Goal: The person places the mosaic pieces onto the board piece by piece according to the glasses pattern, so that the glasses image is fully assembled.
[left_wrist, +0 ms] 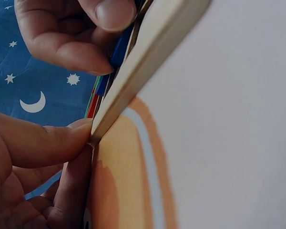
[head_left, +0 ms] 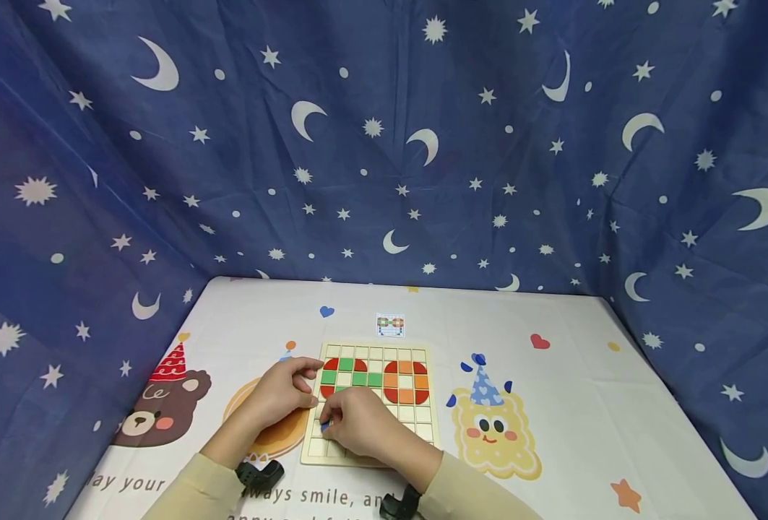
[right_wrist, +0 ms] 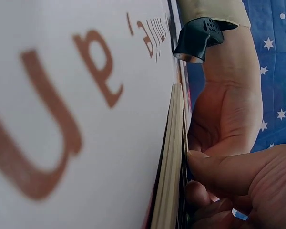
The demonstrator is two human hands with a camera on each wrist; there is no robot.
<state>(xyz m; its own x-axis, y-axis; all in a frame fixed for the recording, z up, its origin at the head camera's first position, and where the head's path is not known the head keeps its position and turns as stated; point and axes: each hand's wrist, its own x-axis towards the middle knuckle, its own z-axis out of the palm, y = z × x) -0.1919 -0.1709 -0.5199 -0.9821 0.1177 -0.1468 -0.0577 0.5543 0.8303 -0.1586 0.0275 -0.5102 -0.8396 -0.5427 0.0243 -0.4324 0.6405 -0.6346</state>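
Observation:
A square wooden grid board lies flat on the table. Red quarter-round, green and orange tiles fill some upper cells, forming two rounded figures joined by a green tile. My left hand holds the board's left edge, thumb and fingers against the rim. Over the lower left cells, my right hand pinches a small blue tile between thumb and fingers. In the left wrist view this blue tile is partly hidden by the fingertips, and another bit of blue shows along the board.
A small pattern card lies behind the board. Loose blue quarter-round pieces sit to the right, around a printed party hat. The white tablecloth carries printed figures and lettering. A blue curtain with moons and stars encloses the back and sides.

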